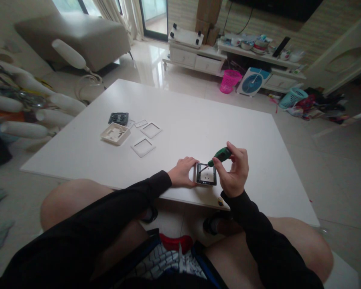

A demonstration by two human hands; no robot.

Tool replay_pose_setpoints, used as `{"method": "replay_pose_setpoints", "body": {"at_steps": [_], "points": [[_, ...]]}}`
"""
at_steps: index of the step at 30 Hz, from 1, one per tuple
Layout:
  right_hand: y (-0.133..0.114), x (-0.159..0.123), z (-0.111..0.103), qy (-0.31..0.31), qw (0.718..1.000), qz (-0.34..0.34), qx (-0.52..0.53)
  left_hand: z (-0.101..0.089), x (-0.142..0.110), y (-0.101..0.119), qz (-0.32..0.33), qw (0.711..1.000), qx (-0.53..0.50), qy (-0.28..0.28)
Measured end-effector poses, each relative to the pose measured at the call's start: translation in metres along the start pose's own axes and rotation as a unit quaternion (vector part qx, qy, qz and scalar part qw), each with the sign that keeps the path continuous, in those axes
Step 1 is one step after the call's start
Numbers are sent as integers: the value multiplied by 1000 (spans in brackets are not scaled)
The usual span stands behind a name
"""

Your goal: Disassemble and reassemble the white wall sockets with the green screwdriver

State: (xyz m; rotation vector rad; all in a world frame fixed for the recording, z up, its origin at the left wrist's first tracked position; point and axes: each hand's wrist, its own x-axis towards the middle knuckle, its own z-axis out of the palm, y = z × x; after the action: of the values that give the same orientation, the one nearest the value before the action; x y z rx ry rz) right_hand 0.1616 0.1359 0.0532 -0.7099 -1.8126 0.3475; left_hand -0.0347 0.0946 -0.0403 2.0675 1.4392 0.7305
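Note:
A wall socket (208,176) with a black frame and white face lies at the near edge of the white table. My left hand (184,171) grips its left side, thumb and fingers around the box. In my right hand (235,170) is a screwdriver (222,155) with a green handle, held slantwise. Its shaft reaches down to the upper left part of the socket's frame; whether the tip sits in a screw is too small to tell. A small yellow and dark figure (220,201) is at the table's edge just below the socket.
Two white square frames (151,130) lie on the table (180,112) to the left. Beside them are a white box (115,134) holding small parts, a dark grey socket module (118,118) and small white plates (140,123). A lamp with white shades (69,54) stands off the left edge.

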Motion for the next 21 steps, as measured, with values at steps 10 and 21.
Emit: {"method": "replay_pose_setpoints", "body": {"at_steps": [10, 21], "points": [[0, 0, 1, 0, 1000, 8, 2, 1, 0, 0, 8, 1000, 4, 5], [3, -3, 3, 16, 997, 35, 71, -1, 0, 2, 4, 1000, 1, 2]]}}
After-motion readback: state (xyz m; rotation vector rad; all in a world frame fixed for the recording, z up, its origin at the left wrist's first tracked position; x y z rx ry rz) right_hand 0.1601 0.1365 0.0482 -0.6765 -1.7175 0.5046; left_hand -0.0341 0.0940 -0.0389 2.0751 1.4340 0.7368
